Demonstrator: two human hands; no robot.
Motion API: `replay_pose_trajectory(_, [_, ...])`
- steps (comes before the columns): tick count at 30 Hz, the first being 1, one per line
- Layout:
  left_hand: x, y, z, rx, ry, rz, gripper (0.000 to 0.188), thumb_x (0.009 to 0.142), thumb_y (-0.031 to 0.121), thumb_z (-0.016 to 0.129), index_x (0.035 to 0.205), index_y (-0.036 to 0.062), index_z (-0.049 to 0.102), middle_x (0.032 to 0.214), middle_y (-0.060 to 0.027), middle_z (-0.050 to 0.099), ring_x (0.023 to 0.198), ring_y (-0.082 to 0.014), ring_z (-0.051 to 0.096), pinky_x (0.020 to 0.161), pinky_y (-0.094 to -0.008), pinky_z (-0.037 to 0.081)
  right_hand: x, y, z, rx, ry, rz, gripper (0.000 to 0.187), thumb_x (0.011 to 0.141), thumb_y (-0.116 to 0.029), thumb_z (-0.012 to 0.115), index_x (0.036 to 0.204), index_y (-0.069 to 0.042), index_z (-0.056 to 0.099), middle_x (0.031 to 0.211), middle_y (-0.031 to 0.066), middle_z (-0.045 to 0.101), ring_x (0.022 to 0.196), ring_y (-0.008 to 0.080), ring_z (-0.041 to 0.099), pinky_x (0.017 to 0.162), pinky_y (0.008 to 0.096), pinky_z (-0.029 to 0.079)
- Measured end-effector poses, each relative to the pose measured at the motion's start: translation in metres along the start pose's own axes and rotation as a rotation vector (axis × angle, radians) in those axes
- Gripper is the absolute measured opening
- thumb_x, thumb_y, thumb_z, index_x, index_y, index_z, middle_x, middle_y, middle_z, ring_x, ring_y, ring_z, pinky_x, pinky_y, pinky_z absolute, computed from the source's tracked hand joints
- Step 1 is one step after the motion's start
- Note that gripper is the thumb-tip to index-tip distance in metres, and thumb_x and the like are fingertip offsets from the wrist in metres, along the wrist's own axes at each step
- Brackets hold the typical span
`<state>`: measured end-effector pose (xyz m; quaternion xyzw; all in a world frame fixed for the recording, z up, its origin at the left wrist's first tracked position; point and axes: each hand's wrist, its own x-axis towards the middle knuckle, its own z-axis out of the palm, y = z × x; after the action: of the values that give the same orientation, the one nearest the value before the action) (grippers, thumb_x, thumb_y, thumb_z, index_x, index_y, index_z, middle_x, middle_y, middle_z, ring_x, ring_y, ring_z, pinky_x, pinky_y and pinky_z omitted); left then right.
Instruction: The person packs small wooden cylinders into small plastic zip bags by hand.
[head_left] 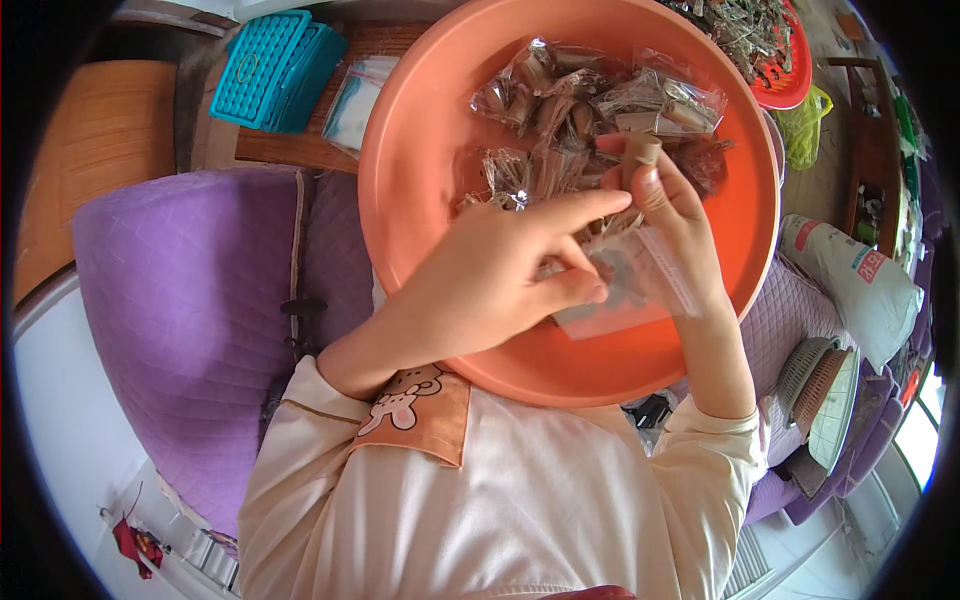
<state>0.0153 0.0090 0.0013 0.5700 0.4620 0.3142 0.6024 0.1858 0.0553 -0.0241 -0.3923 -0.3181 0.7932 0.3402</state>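
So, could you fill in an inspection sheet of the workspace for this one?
Surface: orange basin; what supports it is hidden.
Job's things: brown roll in the right hand; clear bag beside that palm; film-wrapped bundles in the basin.
Clutter: teal trays, upper left; red basket of dried plant material and yellow-green bag, upper right.
Hands: right pinches the roll; left hand open, index finger extended toward the right; contact with the bag unclear.
Cables: nothing clearly seen.
Surroundings: purple quilted cover, left; white sack, right.
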Motion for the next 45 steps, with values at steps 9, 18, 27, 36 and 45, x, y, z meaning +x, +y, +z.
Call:
replay_pose_trajectory(9, [0.012,-0.006,0.006,0.136,0.036,0.01,0.013,0.079,0.009,0.06,0.085,0.0024,0.05,0.065,-0.0008,0.056,0.06,-0.0061,0.055,0.052,-0.0203,0.043,-0.007,0.001,0.002,-0.181,-0.057,-0.078,0.039,0.091,-0.026,0.042,0.121,-0.001,0.042,0.084,-0.002,0.05,0.075,0.0032,0.046,0.064,0.0172,0.042])
replay_pose_trajectory(18, [0.012,-0.015,-0.002,-0.642,-0.017,-0.01,0.017,0.082,0.014,0.058,0.09,0.0048,0.046,0.071,-0.0027,0.055,0.058,-0.0014,0.045,0.049,-0.0138,0.031,-0.008,0.003,0.006,-0.35,-0.033,-0.144,0.045,0.089,-0.023,0.046,0.126,0.0,0.036,0.091,0.0008,0.053,0.08,0.0057,0.05,0.071,0.0214,0.047])
replay_pose_trajectory(27, [0.014,-0.024,-0.008,-0.375,0.382,0.026,0.02,0.076,0.014,0.065,0.088,0.0031,0.053,0.07,-0.0024,0.06,0.064,-0.0029,0.055,0.052,-0.0134,0.038,-0.012,-0.011,-0.005,-0.339,0.087,-0.268,0.039,0.083,-0.019,0.056,0.115,0.002,0.047,0.09,0.0026,0.056,0.066,0.0047,0.049,0.059,0.0182,0.046])
replay_pose_trajectory(36, [0.017,-0.018,-0.002,-0.086,0.362,-0.003,0.021,0.072,0.006,0.068,0.087,-0.0016,0.055,0.074,-0.0052,0.061,0.056,-0.0049,0.055,0.044,-0.0146,0.041,-0.021,-0.028,-0.02,-0.446,0.292,-0.743,0.038,0.071,-0.009,0.069,0.102,0.004,0.051,0.092,0.0067,0.057,0.077,0.0103,0.055,0.066,0.0194,0.046])
replay_pose_trajectory(45, [0.018,-0.019,0.003,0.129,0.312,0.019,0.024,0.073,0.001,0.064,0.095,-0.0005,0.056,0.074,-0.0067,0.064,0.054,-0.0021,0.054,0.041,-0.0136,0.04,-0.025,-0.028,-0.009,-1.126,0.302,-0.91,0.032,0.07,-0.003,0.068,0.099,0.006,0.057,0.092,0.0085,0.055,0.083,0.0142,0.055,0.07,0.0218,0.045])
